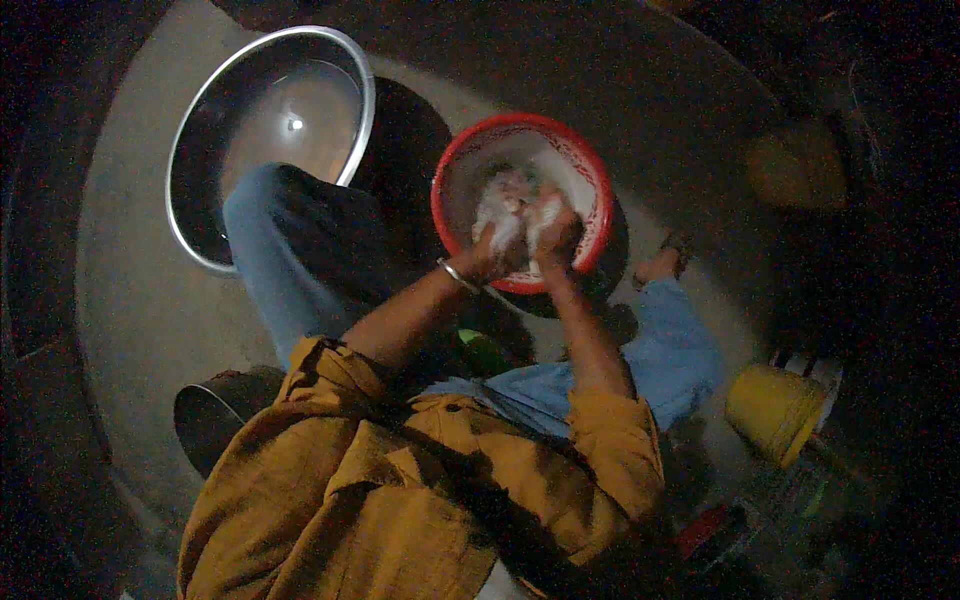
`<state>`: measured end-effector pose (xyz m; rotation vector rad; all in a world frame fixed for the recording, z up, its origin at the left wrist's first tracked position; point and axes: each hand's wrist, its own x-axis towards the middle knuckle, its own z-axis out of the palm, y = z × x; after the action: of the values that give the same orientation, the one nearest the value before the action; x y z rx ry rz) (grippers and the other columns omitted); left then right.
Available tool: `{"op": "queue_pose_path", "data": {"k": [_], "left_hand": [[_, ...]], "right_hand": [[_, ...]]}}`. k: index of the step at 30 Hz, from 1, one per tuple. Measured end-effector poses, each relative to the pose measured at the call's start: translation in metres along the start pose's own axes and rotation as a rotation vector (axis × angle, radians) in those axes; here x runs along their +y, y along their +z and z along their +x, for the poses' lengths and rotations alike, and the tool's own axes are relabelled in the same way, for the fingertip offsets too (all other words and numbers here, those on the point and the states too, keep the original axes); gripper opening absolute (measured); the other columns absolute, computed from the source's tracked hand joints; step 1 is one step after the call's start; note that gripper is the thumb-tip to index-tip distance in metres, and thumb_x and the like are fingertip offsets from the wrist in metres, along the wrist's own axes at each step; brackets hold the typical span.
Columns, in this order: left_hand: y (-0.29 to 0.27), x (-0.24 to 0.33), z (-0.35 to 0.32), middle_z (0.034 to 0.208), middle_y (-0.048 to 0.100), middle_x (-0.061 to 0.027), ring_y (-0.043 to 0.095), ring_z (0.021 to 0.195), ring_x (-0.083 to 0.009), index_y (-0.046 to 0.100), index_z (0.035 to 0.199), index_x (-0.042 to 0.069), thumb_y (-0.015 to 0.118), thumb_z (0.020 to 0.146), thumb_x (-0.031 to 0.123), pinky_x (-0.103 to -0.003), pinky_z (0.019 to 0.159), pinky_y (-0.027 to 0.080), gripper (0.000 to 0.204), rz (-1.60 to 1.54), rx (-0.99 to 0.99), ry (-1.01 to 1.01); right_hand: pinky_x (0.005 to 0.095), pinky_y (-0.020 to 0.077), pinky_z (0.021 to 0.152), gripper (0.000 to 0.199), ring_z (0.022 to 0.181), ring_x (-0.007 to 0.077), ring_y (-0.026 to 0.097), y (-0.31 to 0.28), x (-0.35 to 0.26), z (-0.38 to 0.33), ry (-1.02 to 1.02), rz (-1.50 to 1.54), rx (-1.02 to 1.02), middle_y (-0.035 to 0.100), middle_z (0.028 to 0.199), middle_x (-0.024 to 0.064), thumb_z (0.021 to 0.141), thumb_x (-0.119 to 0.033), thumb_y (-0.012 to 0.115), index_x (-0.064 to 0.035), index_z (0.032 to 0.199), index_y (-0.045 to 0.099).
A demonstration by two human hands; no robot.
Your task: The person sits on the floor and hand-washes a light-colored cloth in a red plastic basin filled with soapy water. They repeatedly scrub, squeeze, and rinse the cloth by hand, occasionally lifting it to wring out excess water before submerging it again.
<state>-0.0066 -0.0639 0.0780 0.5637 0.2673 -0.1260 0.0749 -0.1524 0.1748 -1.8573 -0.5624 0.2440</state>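
Both my hands are inside a round tub (452, 150) with a red rim and a pale inner wall. Between them is a bunched, whitish wet cloth (507, 190) with pinkish patches, blurred and apparently covered in suds. My left hand (492, 252), with a bangle on its wrist, grips the near left side of the cloth. On the right side of the bundle, my right hand (556, 236) is closed around another part of it. Most of my fingertips are hidden by the cloth and the dim light.
To the far left stands a large metal basin (366, 95) holding liquid, partly behind my bent knee (270, 200). A dark pot (205, 415) sits at the lower left. At right lies a tilted yellow bucket (770, 405), with dim clutter below it. My bare foot (658, 268) rests beyond the tub.
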Motion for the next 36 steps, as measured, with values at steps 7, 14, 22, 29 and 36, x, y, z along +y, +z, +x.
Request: {"op": "queue_pose_path", "data": {"k": [7, 14, 22, 29, 36], "left_hand": [[0.038, 0.036, -0.012, 0.123, 0.045, -0.0069, 0.049, 0.104, -0.0175, 0.042, 0.127, 0.01, 0.043, 0.095, 0.027, -0.032, 0.086, 0.044, 0.036, 0.283, 0.069, 0.05], [0.102, 0.095, -0.024, 0.099, 0.059, -0.0065, 0.058, 0.08, -0.0152, 0.053, 0.112, 0.009, 0.049, 0.093, 0.039, -0.031, 0.068, 0.051, 0.035, 0.468, 0.311, 0.153], [0.003, 0.055, 0.012, 0.119, 0.053, -0.0059, 0.053, 0.106, -0.0171, 0.046, 0.13, 0.005, 0.046, 0.094, 0.034, -0.033, 0.094, 0.042, 0.046, 0.775, -0.025, 0.58], [0.001, 0.01, 0.003, 0.132, 0.043, -0.0033, 0.044, 0.117, -0.0173, 0.032, 0.139, 0.006, 0.034, 0.094, 0.045, -0.032, 0.098, 0.038, 0.059, 0.293, -0.051, 0.131], [-0.083, -0.033, 0.042, 0.129, 0.046, -0.0095, 0.05, 0.113, -0.0229, 0.038, 0.132, 0.009, 0.024, 0.094, 0.051, -0.036, 0.095, 0.043, 0.058, -0.159, 0.016, -0.061]], "right_hand": [[0.032, 0.0457, 0.071, 0.036, 0.078, 0.0188, 0.058, 0.003, 0.016, 0.018, 0.337, 0.027, 0.079, 0.064, 0.088, 0.0109, 0.09, -0.034, 0.054, 0.0005, 0.098, 0.062], [0.0324, 0.0404, 0.089, 0.05, 0.099, 0.0192, 0.054, -0.009, -0.032, 0.016, 0.729, 0.354, -0.043, 0.058, 0.112, 0.0105, 0.091, -0.042, 0.053, -0.0007, 0.119, 0.053], [0.0259, 0.0481, 0.069, 0.022, 0.086, 0.0132, 0.056, -0.004, 0.005, 0.011, 0.16, 0.359, -0.013, 0.058, 0.104, 0.007, 0.09, -0.02, 0.051, -0.0034, 0.103, 0.057], [0.0336, 0.0494, 0.077, 0.024, 0.093, 0.0171, 0.057, 0.021, 0.046, 0.014, 0.328, 0.591, 0.118, 0.062, 0.097, 0.0121, 0.088, -0.012, 0.049, 0.0032, 0.105, 0.058], [0.0405, 0.0453, 0.085, 0.022, 0.095, 0.0259, 0.059, 0.045, -0.045, -0.017, -0.447, -0.349, 0.015, 0.064, 0.102, 0.0159, 0.086, -0.017, 0.053, 0.0007, 0.095, 0.061]]}}
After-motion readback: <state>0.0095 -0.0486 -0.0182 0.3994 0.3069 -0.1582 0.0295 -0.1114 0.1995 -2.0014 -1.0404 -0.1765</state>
